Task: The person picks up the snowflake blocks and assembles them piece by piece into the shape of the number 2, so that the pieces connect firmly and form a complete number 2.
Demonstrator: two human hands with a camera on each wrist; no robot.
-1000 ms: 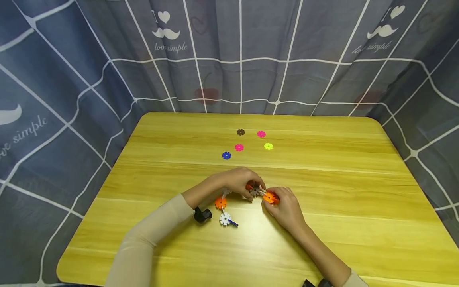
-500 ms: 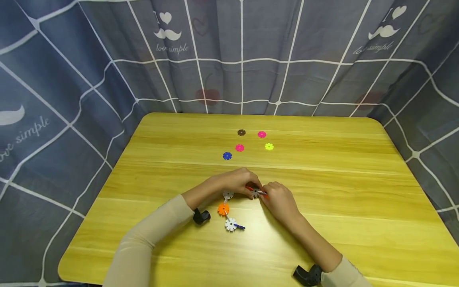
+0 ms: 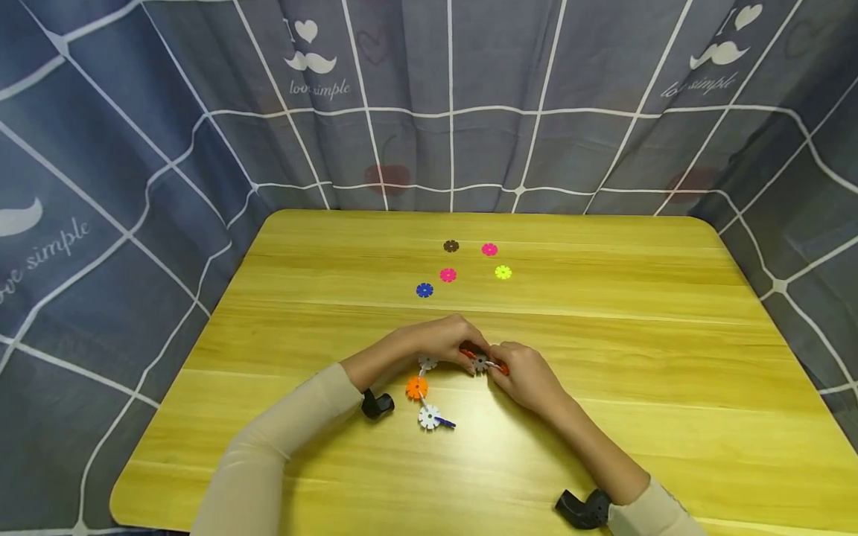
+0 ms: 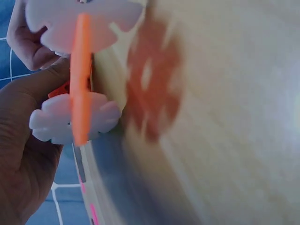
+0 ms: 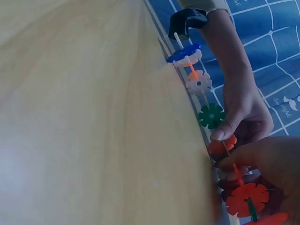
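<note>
Both hands work on a chain of slotted plastic discs near the middle of the table. With thumb and fingers my left hand (image 3: 445,339) pinches an orange-red disc (image 5: 222,145) in the chain. Close beside it, my right hand (image 3: 527,376) grips the chain's other end, where an orange disc shows edge-on. A grey-white disc (image 3: 480,363) sits between the fingertips. From the left hand the rest of the chain trails toward me, with an orange disc (image 3: 417,388), a white disc (image 3: 430,417) and a blue disc (image 3: 445,423). The right wrist view also shows a green disc (image 5: 211,116) and a red disc (image 5: 247,199).
Farther back lie loose discs: a blue one (image 3: 424,290), two pink ones (image 3: 447,275), a yellow-green one (image 3: 503,272) and a brown one (image 3: 451,246). Black wrist devices (image 3: 583,509) are on both forearms. A grey-blue curtain (image 3: 415,149) surrounds the wooden table (image 3: 670,357).
My right hand has moved left, up against the left hand, and the orange disc in it has turned edge-on. The chain's trailing end has shifted slightly right and nearer. The left hand stays put.
</note>
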